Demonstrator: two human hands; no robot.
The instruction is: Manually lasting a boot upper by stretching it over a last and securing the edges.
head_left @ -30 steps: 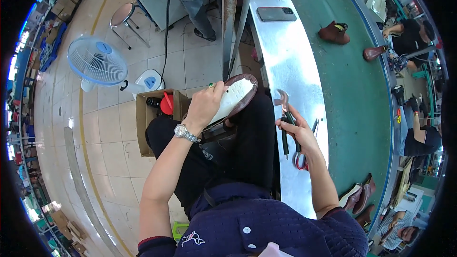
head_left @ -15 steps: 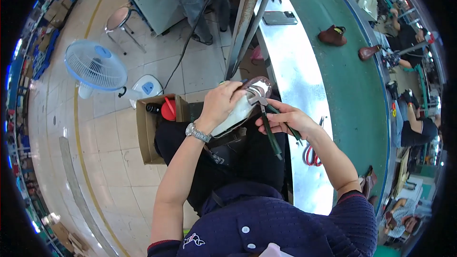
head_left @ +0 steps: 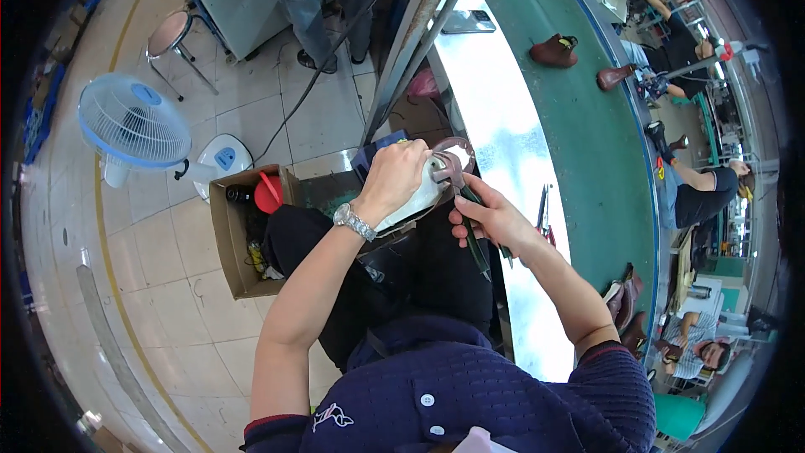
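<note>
A shoe upper with a white underside [head_left: 406, 210] and a brown edge sits above my lap, its toe pointing away from me. My left hand [head_left: 391, 174] is closed over its left side, pressing it near the toe. In my right hand [head_left: 495, 218] is a pair of lasting pliers [head_left: 475, 253] with dark green handles, fingers wrapped round them. The metal head of the pliers rests at the brown toe edge; exactly what the jaws grip is too small to tell.
At my right runs a shiny metal ledge [head_left: 511, 109] with a phone [head_left: 469, 22] and scissors. Beyond it, a green conveyor [head_left: 587, 159] carries brown shoes. A cardboard box [head_left: 243, 243] and a fan [head_left: 134, 122] stand at left. A rusty post [head_left: 419, 33] rises ahead; co-workers sit far right.
The plier handles have come closer together, and my right fingers are wrapped more fully round them. The plier head has tilted at the toe. My view has shifted somewhat.
</note>
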